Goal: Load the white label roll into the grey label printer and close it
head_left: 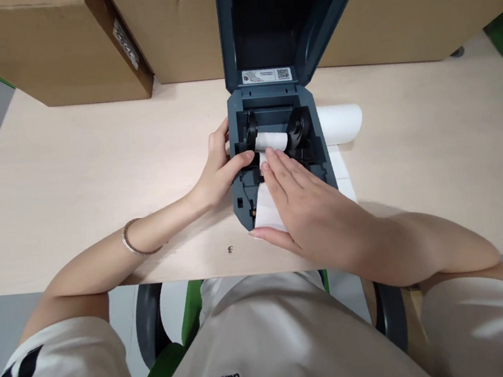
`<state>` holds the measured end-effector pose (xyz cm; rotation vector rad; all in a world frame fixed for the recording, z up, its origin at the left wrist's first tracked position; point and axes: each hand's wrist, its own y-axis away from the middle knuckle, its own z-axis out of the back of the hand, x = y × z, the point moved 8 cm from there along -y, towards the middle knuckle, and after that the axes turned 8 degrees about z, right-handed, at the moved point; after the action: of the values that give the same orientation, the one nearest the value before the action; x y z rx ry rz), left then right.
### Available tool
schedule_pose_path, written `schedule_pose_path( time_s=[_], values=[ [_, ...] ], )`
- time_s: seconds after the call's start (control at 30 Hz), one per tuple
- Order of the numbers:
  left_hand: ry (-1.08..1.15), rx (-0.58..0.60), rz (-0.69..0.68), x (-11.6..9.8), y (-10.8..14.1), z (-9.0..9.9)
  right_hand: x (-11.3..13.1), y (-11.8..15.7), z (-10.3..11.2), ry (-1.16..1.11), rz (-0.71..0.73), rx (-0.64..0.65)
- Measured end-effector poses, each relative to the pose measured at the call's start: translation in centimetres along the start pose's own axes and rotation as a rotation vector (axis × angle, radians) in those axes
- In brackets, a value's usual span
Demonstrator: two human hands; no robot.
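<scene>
A dark blue-grey printer (240, 180) stands on the table with its lid (280, 26) raised. Inside, a small white paper roll (272, 141) sits between two black holders, and a white strip of paper (267, 208) runs from it to the printer's front edge. My left hand (221, 164) grips the printer's left wall, thumb over the rim and the other fingers mostly hidden outside. My right hand (312, 211) lies over the paper, its fingers stretched out side by side and touching the strip near the roll, its thumb at the front edge.
A larger white roll (342, 123) lies on the table (412, 150) just right of the printer, with white sheets (343, 180) beside it. A cardboard box (33, 56) stands at the back left, and more cardboard (399, 11) lines the back.
</scene>
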<state>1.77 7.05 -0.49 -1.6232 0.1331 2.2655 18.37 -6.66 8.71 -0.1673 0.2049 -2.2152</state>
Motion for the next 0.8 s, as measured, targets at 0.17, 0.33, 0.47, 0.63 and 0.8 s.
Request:
schedule_pose_path(
  time_s=[0.17, 0.33, 0.47, 0.63, 0.8],
  values=[
    [0.098, 0.058, 0.065, 0.5, -0.2, -0.4, 0.5, 0.5, 0.4, 0.052, -0.034, -0.021],
    [0.12, 0.049, 0.085, 0.9, 0.0, -0.3, 1.9, 1.8, 0.9, 0.073, 0.075, 0.067],
    [0.124, 0.048, 0.061, 1.0, 0.1, -0.3, 2.0, 2.0, 4.6, -0.001, 0.252, 0.06],
    [0.072, 0.004, 0.011, 0.8, 0.2, 0.0, -4.8, -0.6, 9.3, -0.324, 0.095, 0.062],
    [0.113, 0.028, 0.045, 0.6, 0.3, -0.3, -16.8, -1.1, 12.0, -0.223, -0.498, -0.642]
  ],
)
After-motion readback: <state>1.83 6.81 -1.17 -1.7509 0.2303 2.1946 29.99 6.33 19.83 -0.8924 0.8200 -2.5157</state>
